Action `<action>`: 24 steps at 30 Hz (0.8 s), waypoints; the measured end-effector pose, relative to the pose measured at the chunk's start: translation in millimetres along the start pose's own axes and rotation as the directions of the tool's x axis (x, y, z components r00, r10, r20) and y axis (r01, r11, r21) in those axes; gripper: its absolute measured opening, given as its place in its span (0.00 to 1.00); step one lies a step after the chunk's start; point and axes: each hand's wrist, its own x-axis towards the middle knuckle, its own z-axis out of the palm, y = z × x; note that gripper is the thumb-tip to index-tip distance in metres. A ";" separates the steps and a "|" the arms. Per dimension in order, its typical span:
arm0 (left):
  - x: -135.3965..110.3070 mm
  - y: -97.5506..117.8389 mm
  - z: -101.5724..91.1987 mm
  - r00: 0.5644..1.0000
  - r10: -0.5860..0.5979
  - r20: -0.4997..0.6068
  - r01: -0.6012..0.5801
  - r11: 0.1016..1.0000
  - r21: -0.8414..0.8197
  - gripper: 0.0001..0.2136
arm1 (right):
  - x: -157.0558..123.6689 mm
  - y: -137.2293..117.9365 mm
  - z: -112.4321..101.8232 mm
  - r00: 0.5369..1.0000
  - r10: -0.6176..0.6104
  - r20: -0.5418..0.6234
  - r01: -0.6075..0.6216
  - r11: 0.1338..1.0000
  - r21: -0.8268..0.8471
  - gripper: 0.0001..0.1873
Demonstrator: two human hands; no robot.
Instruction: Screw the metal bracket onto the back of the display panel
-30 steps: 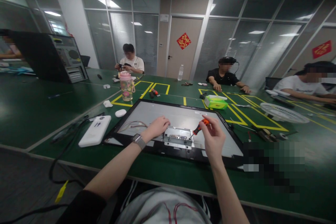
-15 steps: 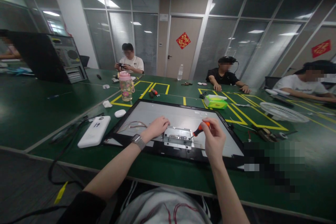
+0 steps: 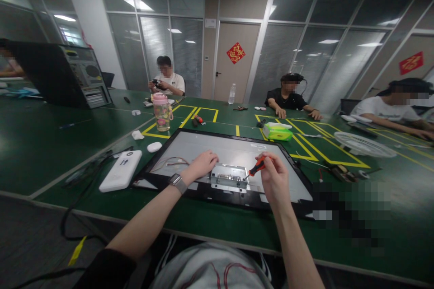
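Note:
A flat monitor panel (image 3: pixel 210 144) lies back-up on the green table, black frame around a grey metal back. A silver metal bracket (image 3: pixel 229 177) sits near its front edge. My right hand (image 3: pixel 275 178) is closed on a small orange-handled screwdriver (image 3: pixel 257 166), whose tip points down at the bracket's right end. My left hand (image 3: pixel 202 164) rests on the panel just left of the bracket, fingers curled loosely, a watch on the wrist. Thin wires (image 3: pixel 169 161) run across the panel to the left of that hand.
A white power bank (image 3: pixel 121 170) with cables lies left of the panel; a white earbud case (image 3: pixel 155 146), a pink-lidded bottle (image 3: pixel 162 111) and a green tissue pack (image 3: pixel 278 132) stand behind. A computer tower (image 3: pixel 64 76) is far left, a fan grille (image 3: pixel 364 144) right. Three people sit across the table.
My right hand has turned slightly on the screwdriver, its handle dropping a little lower. The left hand stays in place on the panel.

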 end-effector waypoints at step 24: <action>-1.0 1.6 -1.9 1.000 0.000 0.000 0.000 1.000 -0.006 0.15 | -2.4 -1.0 2.2 0.998 0.044 0.054 -0.043 0.999 -0.012 0.16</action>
